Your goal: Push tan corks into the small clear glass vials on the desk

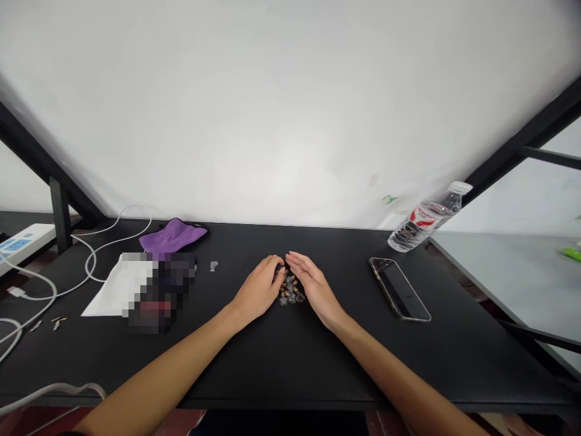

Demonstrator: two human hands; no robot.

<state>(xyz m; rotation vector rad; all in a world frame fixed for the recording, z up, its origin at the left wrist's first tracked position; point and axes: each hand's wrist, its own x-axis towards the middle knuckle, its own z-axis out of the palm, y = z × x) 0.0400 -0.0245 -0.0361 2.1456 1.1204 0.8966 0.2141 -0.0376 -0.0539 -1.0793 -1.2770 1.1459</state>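
Observation:
Between my two hands lies a small heap of tiny brown and clear pieces (291, 292), too small to name, on the black table (281, 363). My left hand (259, 284) curves along the heap's left side, fingers stretched forward and touching the pieces or very near them. On the other side my right hand (315, 287) rests on its edge with its fingers extended, cupped toward the heap. The two sets of fingertips almost meet beyond the pile. Neither hand grips anything that shows. Part of the heap is hidden behind the left fingers.
To the right lie a phone (400, 289) and a tilted water bottle (424, 221). At left are a purple cloth (173, 236), a white sheet (109, 293), a blurred-out item (161, 297), white cables (93, 254) and a power strip (25, 242). One small clear piece (213, 266) lies apart.

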